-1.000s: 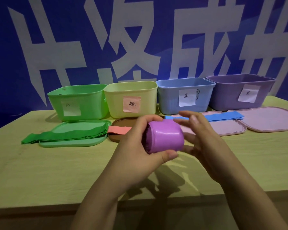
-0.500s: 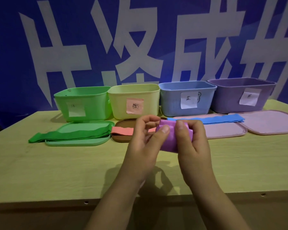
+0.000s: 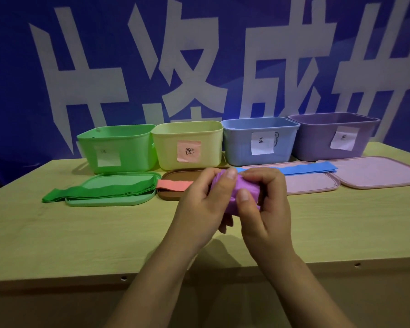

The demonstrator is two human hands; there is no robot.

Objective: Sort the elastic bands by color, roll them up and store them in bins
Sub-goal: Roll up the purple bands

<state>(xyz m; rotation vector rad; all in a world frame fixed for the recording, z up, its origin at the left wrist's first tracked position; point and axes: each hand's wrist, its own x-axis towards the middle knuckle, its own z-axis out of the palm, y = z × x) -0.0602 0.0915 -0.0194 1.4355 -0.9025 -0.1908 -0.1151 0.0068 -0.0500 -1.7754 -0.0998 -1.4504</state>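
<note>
Purple roll [image 3: 240, 194] pinched in both grips [image 3: 199, 204] [image 3: 268, 204], hiding brown lid [image 3: 171, 194] and blue bands [image 3: 305, 168].

bare table [image 3: 81, 233] lay open below and left of the fingers [image 3: 230, 176]; beyond them the brown lid [image 3: 173, 194], blue bands [image 3: 305, 168] and four bins [image 3: 258, 140] barred the way.

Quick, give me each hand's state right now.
Left hand: closed around the purple band roll, thumb on top.
Right hand: closed on the same purple band roll, thumb pressing its front.
</note>
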